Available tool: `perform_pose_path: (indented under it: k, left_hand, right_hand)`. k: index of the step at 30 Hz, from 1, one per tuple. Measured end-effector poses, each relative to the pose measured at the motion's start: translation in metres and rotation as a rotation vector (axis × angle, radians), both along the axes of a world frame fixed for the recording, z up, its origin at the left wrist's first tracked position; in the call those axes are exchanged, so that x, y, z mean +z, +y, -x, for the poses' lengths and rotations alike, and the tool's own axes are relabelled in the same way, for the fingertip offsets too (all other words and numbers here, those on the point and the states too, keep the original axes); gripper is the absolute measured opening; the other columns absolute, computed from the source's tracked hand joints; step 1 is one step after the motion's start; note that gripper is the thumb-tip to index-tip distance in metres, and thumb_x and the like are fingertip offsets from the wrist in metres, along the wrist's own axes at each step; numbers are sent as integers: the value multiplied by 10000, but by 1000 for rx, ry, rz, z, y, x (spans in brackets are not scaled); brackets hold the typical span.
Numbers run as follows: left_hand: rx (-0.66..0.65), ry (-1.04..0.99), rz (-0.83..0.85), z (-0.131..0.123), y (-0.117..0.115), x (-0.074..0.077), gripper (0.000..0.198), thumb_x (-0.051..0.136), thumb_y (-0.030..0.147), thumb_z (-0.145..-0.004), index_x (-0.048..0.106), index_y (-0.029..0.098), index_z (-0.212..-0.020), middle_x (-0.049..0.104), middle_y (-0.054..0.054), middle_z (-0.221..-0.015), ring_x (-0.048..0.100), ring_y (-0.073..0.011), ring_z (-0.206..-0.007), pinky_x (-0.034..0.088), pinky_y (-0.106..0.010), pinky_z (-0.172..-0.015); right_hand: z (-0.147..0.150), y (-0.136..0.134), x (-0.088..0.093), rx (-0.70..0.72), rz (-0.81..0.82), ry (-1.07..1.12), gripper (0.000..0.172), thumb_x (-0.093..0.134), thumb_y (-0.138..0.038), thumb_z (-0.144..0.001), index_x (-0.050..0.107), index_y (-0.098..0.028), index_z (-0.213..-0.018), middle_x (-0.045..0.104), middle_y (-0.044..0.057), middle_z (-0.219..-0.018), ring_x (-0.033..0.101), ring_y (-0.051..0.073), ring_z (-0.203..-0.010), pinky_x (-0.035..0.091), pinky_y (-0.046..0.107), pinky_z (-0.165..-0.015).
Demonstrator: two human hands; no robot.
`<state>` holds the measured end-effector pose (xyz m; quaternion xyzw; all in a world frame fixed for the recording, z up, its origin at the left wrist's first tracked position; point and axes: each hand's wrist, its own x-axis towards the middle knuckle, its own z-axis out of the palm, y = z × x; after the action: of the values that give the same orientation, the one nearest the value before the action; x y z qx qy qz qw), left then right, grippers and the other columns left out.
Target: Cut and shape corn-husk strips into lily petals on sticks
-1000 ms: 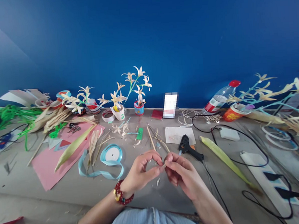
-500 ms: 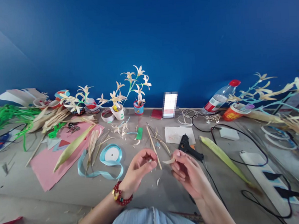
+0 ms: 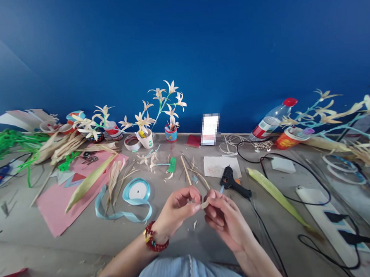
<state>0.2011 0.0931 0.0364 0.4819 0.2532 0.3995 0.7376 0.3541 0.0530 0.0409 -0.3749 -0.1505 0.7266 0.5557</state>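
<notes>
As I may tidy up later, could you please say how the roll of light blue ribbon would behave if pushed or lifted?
The roll of light blue ribbon lies flat, so a push would probably slide it rather than roll it. Its loose tail curves across the table, so that part is likely floppy and may trail when lifted.

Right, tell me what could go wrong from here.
The thin pale strip, held at the fingertips of the left hand and right hand, might tear or slip.

The right hand could knock the black glue gun lying close by; whether it is hot doesn't show.

The gun's black cord, running beside the right forearm, might get snagged.
</notes>
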Motion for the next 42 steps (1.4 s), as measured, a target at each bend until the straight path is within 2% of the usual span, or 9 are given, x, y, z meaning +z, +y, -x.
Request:
perform_pose_path:
  k: [6, 11, 15, 23, 25, 29, 33, 39, 42]
  left_hand:
    - [42, -208, 149, 9, -2, -8, 112, 687, 225, -795, 625, 154, -735, 552, -14, -750, 513, -160, -787, 400, -336, -905]
    - [63, 115, -127, 12, 1, 1, 113, 639, 254, -845, 679, 152, -871, 612, -56, -895, 530, -193, -885, 390, -306, -862]
    - [82, 219, -305, 4, 1, 8, 84, 645, 210, -847, 639, 165, -777, 599, -29, -783, 526, -179, -826, 390, -302, -837]
    - [48, -91, -52, 9, -4, -3, 157, 696, 278, -819, 619, 176, -728, 570, -5, -725, 528, -156, -753, 419, -360, -906]
    - [98, -84, -61, 13, -5, -5, 131, 697, 263, -817, 630, 179, -742, 577, -1, -718, 520, -150, -737, 410, -369, -935]
    - [150, 82, -110, 16, -7, -2, 157, 679, 288, -840, 626, 174, -746, 584, -15, -742, 530, -168, -783, 424, -325, -866]
    - [132, 157, -211, 12, -7, 5, 216, 664, 324, -850, 610, 165, -714, 564, -9, -712, 510, -157, -721, 415, -348, -908]
    - [109, -33, -161, 6, -10, 0, 228, 713, 364, -809, 624, 177, -715, 590, -36, -746, 541, -192, -806, 412, -426, -982]
    - [131, -139, -114, 8, -11, -7, 246, 703, 392, -808, 617, 188, -700, 570, -19, -682, 543, -183, -738, 410, -473, -999]
  right_hand:
    - [-3, 1, 5, -29, -2, 69, 286, 799, -249, -731, 534, -187, -643, 479, -91, -478, 171, 14, -372, 224, 122, -347]
    - [-1, 1, 6, -29, -9, 4, 271, 803, -266, -717, 554, -185, -646, 487, -84, -463, 197, 15, -362, 220, 127, -346]
    - [4, -2, 3, -28, -27, -38, 277, 794, -256, -717, 544, -182, -624, 478, -84, -447, 205, 17, -358, 217, 132, -344]
    - [-4, 2, 7, -90, -31, 51, 292, 785, -247, -733, 526, -183, -613, 439, -103, -478, 142, 12, -371, 216, 122, -336]
    - [-7, 2, 8, -116, -80, -29, 306, 789, -285, -755, 533, -182, -624, 469, -91, -509, 195, 9, -365, 236, 127, -341]
    - [-2, -3, 8, 57, -207, -293, 295, 817, -412, -749, 634, -185, -796, 592, -32, -624, 410, 43, -399, 343, 159, -377]
    - [6, -7, 6, 52, -211, -408, 311, 810, -426, -762, 626, -178, -734, 560, -41, -575, 428, 49, -418, 343, 151, -387]
    - [8, -6, 6, 69, -52, -61, 341, 854, -350, -709, 559, -186, -660, 493, -78, -445, 248, 18, -353, 230, 138, -348]
    - [4, -4, 8, 6, -39, 39, 343, 849, -342, -713, 553, -182, -646, 463, -91, -454, 184, 9, -362, 206, 134, -346]
